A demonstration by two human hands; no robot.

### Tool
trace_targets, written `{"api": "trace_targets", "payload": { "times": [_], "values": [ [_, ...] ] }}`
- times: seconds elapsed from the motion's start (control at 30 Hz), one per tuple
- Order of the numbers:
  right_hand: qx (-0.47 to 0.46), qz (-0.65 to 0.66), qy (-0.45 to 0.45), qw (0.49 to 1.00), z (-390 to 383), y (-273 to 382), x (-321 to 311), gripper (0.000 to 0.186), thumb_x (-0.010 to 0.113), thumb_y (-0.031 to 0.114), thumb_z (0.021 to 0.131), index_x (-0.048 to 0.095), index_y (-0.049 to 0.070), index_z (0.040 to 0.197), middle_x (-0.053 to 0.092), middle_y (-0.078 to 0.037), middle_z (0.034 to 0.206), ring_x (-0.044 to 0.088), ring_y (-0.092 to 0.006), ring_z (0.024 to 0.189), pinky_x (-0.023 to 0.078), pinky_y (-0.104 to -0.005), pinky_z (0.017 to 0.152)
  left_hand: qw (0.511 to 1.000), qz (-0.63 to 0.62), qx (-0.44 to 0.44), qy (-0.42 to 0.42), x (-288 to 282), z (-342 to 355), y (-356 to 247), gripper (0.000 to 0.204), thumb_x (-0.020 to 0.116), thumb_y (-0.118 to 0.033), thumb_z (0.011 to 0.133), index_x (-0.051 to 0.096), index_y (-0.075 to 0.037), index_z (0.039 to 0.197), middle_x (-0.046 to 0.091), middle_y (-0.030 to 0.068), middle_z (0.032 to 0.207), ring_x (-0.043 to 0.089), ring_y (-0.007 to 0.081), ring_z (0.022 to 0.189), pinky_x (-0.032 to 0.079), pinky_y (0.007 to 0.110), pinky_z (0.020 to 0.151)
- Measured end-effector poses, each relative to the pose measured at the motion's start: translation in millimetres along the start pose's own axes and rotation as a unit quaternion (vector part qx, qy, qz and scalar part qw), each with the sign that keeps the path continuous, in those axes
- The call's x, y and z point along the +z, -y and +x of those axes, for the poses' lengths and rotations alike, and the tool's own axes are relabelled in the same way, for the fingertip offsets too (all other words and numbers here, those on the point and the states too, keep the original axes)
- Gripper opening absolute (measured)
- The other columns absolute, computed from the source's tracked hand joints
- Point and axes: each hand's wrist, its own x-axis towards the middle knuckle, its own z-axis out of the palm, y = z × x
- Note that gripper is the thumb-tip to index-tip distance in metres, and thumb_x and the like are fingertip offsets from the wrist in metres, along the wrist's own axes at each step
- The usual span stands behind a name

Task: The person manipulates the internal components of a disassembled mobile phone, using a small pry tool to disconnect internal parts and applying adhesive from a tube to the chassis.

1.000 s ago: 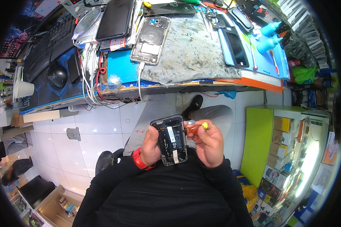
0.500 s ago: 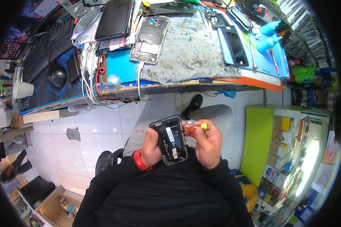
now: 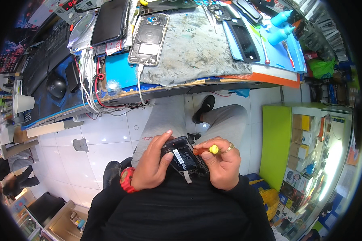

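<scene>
In front of my lap I hold an opened phone (image 3: 186, 157), its black battery and inner parts facing up. My left hand (image 3: 152, 164) grips its left side, thumb on the near face and fingers up along the far corner. A small ribbon-like strip (image 3: 187, 176) sticks out over the phone's near edge. My right hand (image 3: 224, 170) pinches a screwdriver (image 3: 214, 149) with a reddish-orange handle and a yellow end. The screwdriver lies against the phone's right edge; its tip is hidden by the fingers and the phone.
Ahead stands a workbench with a stained grey mat (image 3: 197, 48). On it lie another opened phone (image 3: 149, 40) with a white cable, a dark phone (image 3: 112, 22), a black screen panel (image 3: 243, 40) and blue bottles (image 3: 280, 35). A green-sided display cabinet (image 3: 275, 140) stands at right.
The phone has turned and tilted, and its ribbon-like strip now hangs past the near edge. My left fingers have shifted up its far side. The screwdriver's yellow end has dropped slightly nearer me.
</scene>
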Motion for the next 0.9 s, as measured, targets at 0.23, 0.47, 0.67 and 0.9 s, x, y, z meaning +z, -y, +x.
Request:
{"api": "trace_targets", "payload": {
  "times": [0.23, 0.47, 0.67, 0.9],
  "values": [
    [-0.005, 0.010, 0.029, 1.000, -2.0, -1.1, 5.0, 0.012, 0.067, 0.000, 0.098, 0.065, -0.004, 0.109, 0.072, -0.014, 0.101, 0.073, -0.0180, 0.093, 0.057, -0.0288, 0.082, 0.986, 0.166, -0.030, 0.019, -11.2, 17.9, -44.9, 0.057, 0.062, -0.017, 0.097, 0.043, 0.006, 0.146, 0.056, 0.0241, 0.119, 0.058, 0.0425, 0.106, 0.046, 0.045, 0.095],
    [0.123, 0.182, 0.036, 0.975, -0.4, -3.0, 2.5, 0.012, 0.062, 0.001, 0.102, 0.060, -0.004, 0.113, 0.072, -0.012, 0.106, 0.071, -0.0155, 0.099, 0.057, -0.0293, 0.088, 0.990, 0.105, -0.090, 0.037, -8.6, 25.1, -40.5, 0.034, 0.066, -0.017, 0.092, 0.058, 0.004, 0.118, 0.059, 0.0201, 0.106, 0.058, 0.0404, 0.101, 0.046, 0.045, 0.088],
    [0.143, 0.192, 0.041, 0.970, 0.6, -1.7, 0.8, 0.012, 0.062, 0.001, 0.102, 0.061, -0.004, 0.112, 0.073, -0.012, 0.106, 0.071, -0.0149, 0.099, 0.057, -0.0295, 0.089, 0.985, 0.150, -0.078, 0.040, -7.9, 30.8, -41.7, 0.028, 0.066, -0.014, 0.088, 0.057, 0.003, 0.109, 0.056, 0.0182, 0.096, 0.057, 0.0365, 0.090, 0.046, 0.042, 0.082],
    [0.139, 0.156, 0.068, 0.976, 5.8, -2.2, 3.9, 0.012, 0.063, -0.001, 0.100, 0.061, -0.004, 0.111, 0.072, -0.012, 0.106, 0.071, -0.0153, 0.098, 0.057, -0.0295, 0.088, 0.981, 0.151, -0.098, 0.070, -13.8, 36.7, -40.0, 0.022, 0.063, -0.012, 0.085, 0.055, 0.003, 0.099, 0.057, 0.0179, 0.090, 0.058, 0.0368, 0.084, 0.046, 0.044, 0.076]
  ]
}}
